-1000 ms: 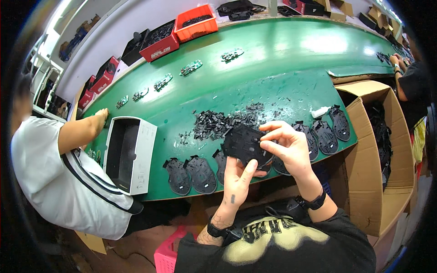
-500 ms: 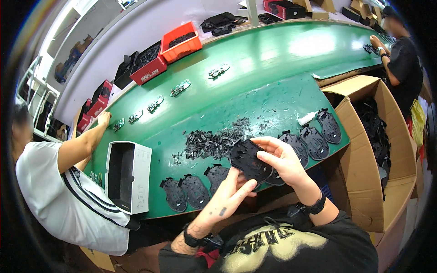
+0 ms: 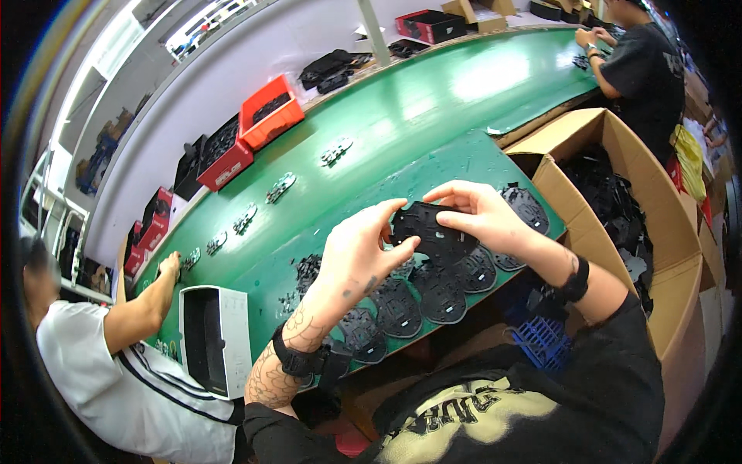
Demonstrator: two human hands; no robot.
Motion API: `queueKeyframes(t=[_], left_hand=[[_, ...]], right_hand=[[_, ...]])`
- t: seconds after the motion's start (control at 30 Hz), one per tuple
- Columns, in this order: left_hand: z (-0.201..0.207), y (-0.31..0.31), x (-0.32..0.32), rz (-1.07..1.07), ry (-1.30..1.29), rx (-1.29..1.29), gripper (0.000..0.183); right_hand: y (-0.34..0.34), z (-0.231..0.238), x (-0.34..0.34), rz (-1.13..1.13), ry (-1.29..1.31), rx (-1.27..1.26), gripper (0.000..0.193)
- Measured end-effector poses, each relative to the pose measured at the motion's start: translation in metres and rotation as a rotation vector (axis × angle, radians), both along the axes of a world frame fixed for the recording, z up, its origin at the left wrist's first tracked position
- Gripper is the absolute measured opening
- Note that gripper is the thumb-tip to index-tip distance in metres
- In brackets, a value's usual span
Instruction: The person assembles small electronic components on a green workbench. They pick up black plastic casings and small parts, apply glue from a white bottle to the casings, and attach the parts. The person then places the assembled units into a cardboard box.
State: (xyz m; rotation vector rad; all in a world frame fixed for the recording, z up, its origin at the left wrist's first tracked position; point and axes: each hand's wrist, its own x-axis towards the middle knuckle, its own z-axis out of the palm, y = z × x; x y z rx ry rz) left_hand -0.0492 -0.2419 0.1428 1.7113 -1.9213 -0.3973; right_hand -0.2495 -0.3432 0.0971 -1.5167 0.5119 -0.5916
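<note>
Mid-frame, the right hand point(image 3: 485, 220) pinched a black plastic shell point(image 3: 434, 233) between thumb and fingers. The left hand point(image 3: 357, 249) had thumb and fingers spread at its left edge; whether they touched was unclear. Similar shells point(image 3: 398, 308) lay below on the green table point(image 3: 417, 116), right of a white box point(image 3: 237, 332).

Open lane over green bench point(image 3: 410, 116), upper ctr; white box point(image 3: 237, 340) lwr L & lg carton point(image 3: 583, 224) R obstruct.

The shell point(image 3: 434, 236) is matt plastic — the tabletop point(image 3: 417, 127) smooth and glossy (the carton point(image 3: 581, 220), dull cardboard).
</note>
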Motion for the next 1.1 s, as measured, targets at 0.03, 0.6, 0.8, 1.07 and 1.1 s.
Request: queueKeyframes(t=[0.03, 0.6, 0.8, 1.07, 1.1], left_hand=[[-0.002, -0.007, 0.0, 0.012, 0.013, 0.033, 0.044], [-0.136, -0.109, 0.154, 0.589, 0.039, 0.012, 0.056], [-0.128, -0.113, 0.144, 0.545, 0.037, -0.024, 0.073], [-0.083, -0.077, 0.055, 0.118, -0.258, -0.093, 0.039], [-0.069, -0.064, 0.024, 0.008, -0.183, 0.029, 0.038]], right_hand=[[-0.009, -0.001, -0.001, -0.018, 0.031, -0.034, 0.034], [-0.104, -0.028, -0.054, 0.254, 0.707, -1.03, 0.022], [-0.119, -0.026, -0.054, 0.152, 0.576, -0.902, 0.02], [-0.121, -0.026, -0.055, -0.051, 0.394, -0.711, 0.017], [-0.124, -0.029, -0.059, -0.067, 0.404, -0.727, 0.018]])
